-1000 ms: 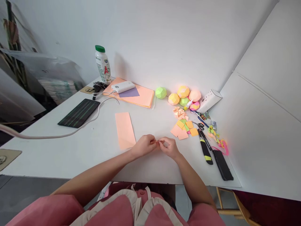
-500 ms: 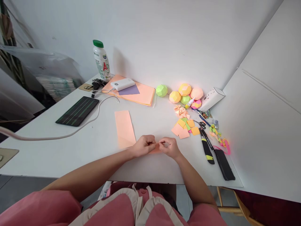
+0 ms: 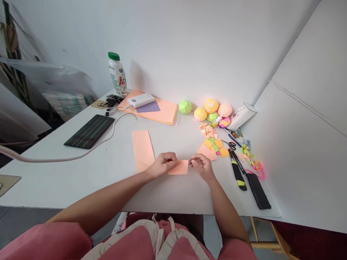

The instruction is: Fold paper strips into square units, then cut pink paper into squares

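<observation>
A white wall (image 3: pixel 162 47) stands behind the white surface (image 3: pixel 173 139), where I see two bare hands working near the front edge. The left hand (image 3: pixel 163 165) grips the small peach paper (image 3: pixel 181 168) by its left part, the thumb on top. The paper is between the two hands, its right part uncovered; whether it touches the surface, I cannot tell. The right hand (image 3: pixel 203 167) is just beside the right edge of the paper, apart from it, fingers loosely bent and, as far as I see, without anything in them.

For good handling, in my opinion, the left thumb should press only lightly, because such thin paper probably takes a mark easily. The right fingers would do best to touch the edge and the corners, and to match them exactly before pressing. The long peach sheet (image 3: pixel 142 148) lies beyond the left wrist, and the loose paper squares (image 3: pixel 208 153) just beyond the right hand, so small, calm movements would avoid disturbing them.
</observation>
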`<state>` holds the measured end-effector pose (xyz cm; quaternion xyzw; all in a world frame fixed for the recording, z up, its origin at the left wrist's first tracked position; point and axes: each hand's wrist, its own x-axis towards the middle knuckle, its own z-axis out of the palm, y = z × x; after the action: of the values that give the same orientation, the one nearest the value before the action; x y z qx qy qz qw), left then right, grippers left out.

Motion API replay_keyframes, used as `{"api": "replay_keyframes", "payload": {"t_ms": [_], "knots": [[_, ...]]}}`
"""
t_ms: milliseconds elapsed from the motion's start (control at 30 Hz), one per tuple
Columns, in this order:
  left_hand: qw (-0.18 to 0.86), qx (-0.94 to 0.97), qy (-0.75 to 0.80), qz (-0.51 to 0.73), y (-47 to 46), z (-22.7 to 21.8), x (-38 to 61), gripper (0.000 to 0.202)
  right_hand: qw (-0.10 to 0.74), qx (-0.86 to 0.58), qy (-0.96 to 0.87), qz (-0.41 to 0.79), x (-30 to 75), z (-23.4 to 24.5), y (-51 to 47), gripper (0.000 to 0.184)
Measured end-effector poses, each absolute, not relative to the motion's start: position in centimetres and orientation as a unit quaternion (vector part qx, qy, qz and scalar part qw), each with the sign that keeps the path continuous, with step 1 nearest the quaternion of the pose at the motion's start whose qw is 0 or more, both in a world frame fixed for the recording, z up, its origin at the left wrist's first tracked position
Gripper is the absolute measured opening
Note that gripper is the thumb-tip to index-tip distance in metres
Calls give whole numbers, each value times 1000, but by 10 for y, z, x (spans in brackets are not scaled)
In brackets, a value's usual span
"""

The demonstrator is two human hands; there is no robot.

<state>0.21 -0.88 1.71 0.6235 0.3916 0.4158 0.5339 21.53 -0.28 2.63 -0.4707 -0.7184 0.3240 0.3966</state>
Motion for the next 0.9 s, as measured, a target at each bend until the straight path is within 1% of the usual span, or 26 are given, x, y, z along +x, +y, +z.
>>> {"api": "replay_keyframes", "payload": {"t_ms": [67, 100, 233, 333, 533, 667, 800, 900], "knots": [[540, 630, 386, 403, -9, 15, 5, 26, 362, -437, -737, 367, 204, 22, -9, 19], [538, 634, 386, 399, -10, 14, 6, 26, 348, -436, -741, 374, 198, 20, -12, 18], [526, 636, 402, 396, -12, 10, 11, 18, 345, -447, -739, 368, 190, 12, -17, 23], [530, 628, 405, 401, -12, 10, 11, 16, 347, -444, -739, 368, 191, 11, -16, 22], [496, 666, 370, 416, -12, 13, 10, 11, 364, -452, -726, 370, 189, 18, -19, 20], [486, 664, 365, 436, -12, 16, 8, 12, 392, -470, -697, 375, 196, 23, -18, 20], [509, 611, 396, 459, -9, 17, 3, 15, 421, -489, -662, 381, 206, 24, -13, 21], [553, 573, 396, 457, -8, 15, 2, 18, 440, -497, -644, 379, 208, 23, -10, 23]]}}
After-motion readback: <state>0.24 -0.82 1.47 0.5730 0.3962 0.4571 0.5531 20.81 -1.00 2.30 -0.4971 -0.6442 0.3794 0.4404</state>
